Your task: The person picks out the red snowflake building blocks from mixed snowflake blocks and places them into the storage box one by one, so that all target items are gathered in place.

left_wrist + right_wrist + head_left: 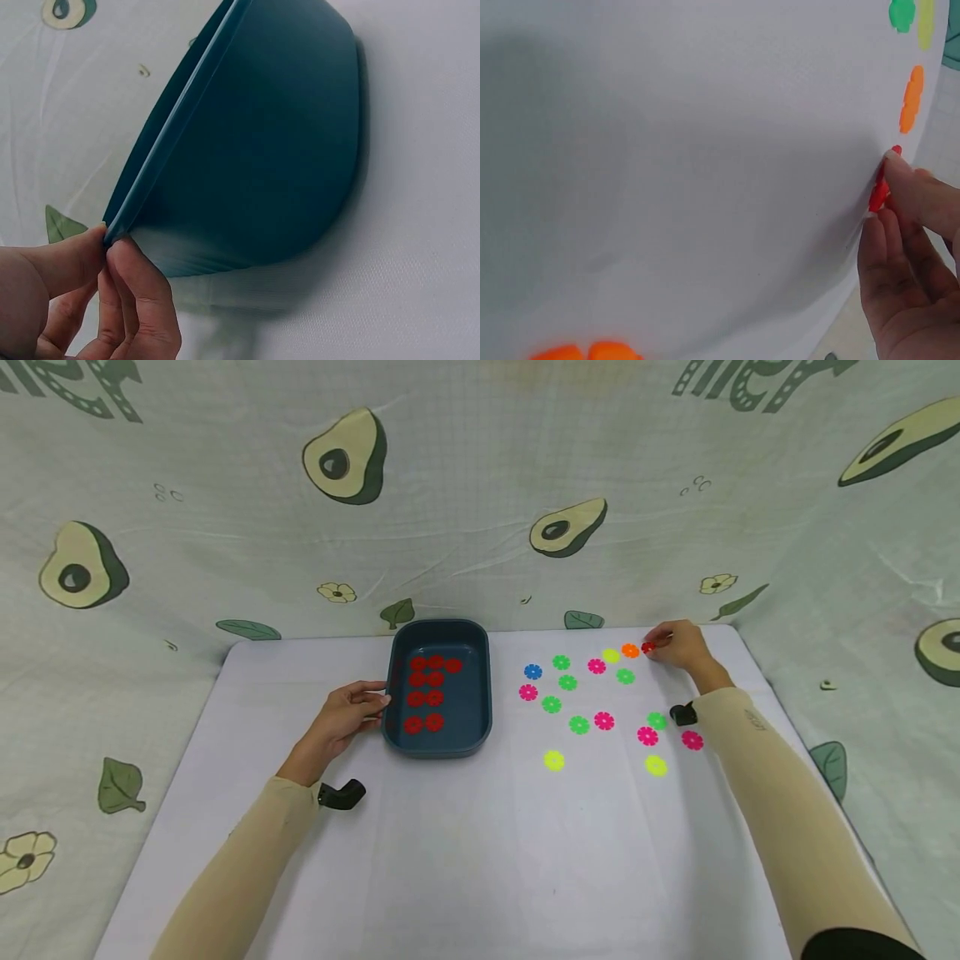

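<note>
My left hand [341, 722] pinches the left rim of a dark blue rectangular tub [468, 697], thumb on top and fingers beneath. Close up in the left wrist view, the tub's outer wall [277, 142] slopes away from those fingers. Several red notched plastic discs [434, 697] lie flat inside the tub, grouped in short rows. At the table's far right, my right hand [681, 647] pinches another red notched disc [879, 191] between thumb and fingertips, close over the cloth. An orange disc [630, 650] lies just left of those fingers.
Several green discs [567, 682], pink discs [603, 721] and yellow discs [554, 761], plus a blue disc [532, 672], are scattered right of the tub on the white tablecloth [480, 860]. An avocado-print curtain [465, 468] hangs behind the table and along its sides.
</note>
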`<action>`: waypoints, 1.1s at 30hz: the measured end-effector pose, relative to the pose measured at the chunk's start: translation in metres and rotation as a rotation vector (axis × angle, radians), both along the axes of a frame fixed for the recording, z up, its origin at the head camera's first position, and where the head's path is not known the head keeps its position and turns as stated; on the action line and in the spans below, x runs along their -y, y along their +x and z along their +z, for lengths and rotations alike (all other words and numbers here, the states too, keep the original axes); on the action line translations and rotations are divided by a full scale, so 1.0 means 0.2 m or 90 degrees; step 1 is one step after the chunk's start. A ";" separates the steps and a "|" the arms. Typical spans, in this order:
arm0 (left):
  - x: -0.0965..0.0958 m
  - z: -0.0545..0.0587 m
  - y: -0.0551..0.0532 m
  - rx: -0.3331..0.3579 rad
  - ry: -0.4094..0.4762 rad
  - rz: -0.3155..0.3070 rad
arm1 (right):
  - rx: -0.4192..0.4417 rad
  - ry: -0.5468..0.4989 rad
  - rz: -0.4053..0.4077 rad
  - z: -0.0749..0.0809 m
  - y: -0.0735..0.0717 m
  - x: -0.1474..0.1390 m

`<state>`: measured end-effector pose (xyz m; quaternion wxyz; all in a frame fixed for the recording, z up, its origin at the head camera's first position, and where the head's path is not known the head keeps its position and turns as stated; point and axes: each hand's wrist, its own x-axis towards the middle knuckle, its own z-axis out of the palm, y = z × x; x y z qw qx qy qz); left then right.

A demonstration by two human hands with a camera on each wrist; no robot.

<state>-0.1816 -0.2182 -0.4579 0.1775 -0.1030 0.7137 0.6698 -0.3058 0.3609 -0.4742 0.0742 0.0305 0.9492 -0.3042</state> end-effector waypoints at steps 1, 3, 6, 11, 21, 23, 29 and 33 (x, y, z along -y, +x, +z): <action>0.00 0.00 0.00 0.000 0.000 0.001 | 0.006 0.001 0.002 0.00 0.00 0.00; 0.00 0.00 0.00 0.000 0.003 0.000 | 0.024 0.004 0.004 0.02 0.00 0.00; 0.00 0.00 0.01 -0.002 0.010 -0.003 | 0.056 0.010 0.006 0.03 0.00 -0.01; -0.01 0.00 0.00 -0.002 0.008 -0.005 | 0.076 0.029 -0.005 0.04 0.01 -0.03; 0.00 -0.01 0.01 -0.001 -0.002 0.001 | 0.060 0.016 -0.038 0.04 0.03 -0.07; 0.00 -0.01 0.01 -0.003 0.006 0.008 | 0.062 0.006 -0.042 0.04 0.04 -0.07; 0.00 0.00 0.01 -0.002 0.001 0.002 | 0.044 -0.022 -0.031 0.09 0.06 -0.05; -0.01 0.01 0.01 0.000 0.008 0.000 | 0.014 -0.041 -0.015 0.16 0.05 -0.01</action>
